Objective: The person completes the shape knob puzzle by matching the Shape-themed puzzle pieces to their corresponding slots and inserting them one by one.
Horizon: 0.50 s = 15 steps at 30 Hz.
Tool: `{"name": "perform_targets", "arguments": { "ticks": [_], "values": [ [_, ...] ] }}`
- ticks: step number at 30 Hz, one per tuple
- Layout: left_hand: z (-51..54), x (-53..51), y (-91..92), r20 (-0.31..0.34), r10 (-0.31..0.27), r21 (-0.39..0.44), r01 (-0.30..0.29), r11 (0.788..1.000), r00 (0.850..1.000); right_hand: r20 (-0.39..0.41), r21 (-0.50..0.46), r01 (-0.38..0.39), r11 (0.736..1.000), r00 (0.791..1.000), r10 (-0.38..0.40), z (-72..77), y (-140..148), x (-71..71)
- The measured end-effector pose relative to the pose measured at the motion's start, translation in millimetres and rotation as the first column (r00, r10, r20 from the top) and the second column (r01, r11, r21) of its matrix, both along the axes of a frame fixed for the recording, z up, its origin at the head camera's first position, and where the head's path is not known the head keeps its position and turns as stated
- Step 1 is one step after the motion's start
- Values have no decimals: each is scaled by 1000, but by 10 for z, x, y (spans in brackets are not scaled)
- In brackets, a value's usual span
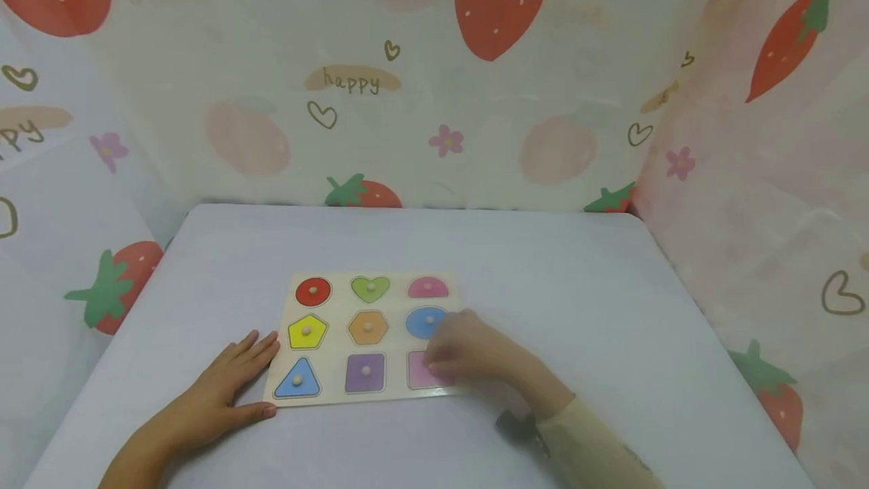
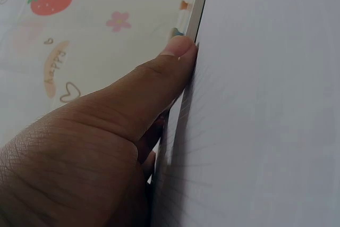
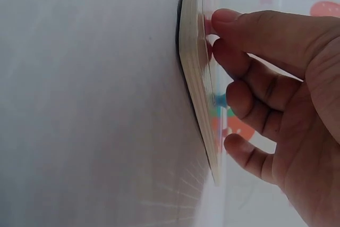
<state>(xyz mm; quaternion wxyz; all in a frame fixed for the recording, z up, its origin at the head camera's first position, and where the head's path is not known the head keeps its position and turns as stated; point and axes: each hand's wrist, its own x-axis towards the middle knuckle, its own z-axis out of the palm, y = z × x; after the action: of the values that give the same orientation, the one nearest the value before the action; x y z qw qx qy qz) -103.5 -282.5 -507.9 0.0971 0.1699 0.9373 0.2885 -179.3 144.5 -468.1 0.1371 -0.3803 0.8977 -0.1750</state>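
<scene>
A wooden knob puzzle board (image 1: 334,391) lies flat on the table, with several coloured shapes in its recesses. My left hand (image 1: 227,391) rests beside its left edge, fingers straight and thumb apart; in the left wrist view the thumb (image 2: 178,46) touches the board's edge. Over the board's right side, my right hand (image 1: 468,349) pinches the knob of the pink four-sided piece (image 1: 419,370) between thumb and forefinger. That piece sits in the lower right recess, partly hidden by the hand. Just above it is the blue oval (image 1: 421,321), partly covered too.
Also on the board are a purple square (image 1: 356,383), a blue triangle (image 1: 305,391), a yellow pentagon (image 1: 299,338) and an orange hexagon (image 1: 360,338). The white table (image 1: 577,285) is bordered by strawberry-print curtains (image 1: 421,104) behind and at both sides.
</scene>
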Motion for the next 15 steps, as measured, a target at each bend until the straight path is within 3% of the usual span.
{"name": "perform_targets", "arguments": {
  "ticks": [8, 15],
  "values": [
    [-20, 65, -35, -48, -29, -9, 28, 1000, 998, 1, -25, -31, 999, 1000, 31, -26, -32, 15],
    [10, 73, -37, -29, -18, -11, 18, 1000, 999, -53, -47, -71, 996, 996, 68, -75, -31, -4]
  ]
}}
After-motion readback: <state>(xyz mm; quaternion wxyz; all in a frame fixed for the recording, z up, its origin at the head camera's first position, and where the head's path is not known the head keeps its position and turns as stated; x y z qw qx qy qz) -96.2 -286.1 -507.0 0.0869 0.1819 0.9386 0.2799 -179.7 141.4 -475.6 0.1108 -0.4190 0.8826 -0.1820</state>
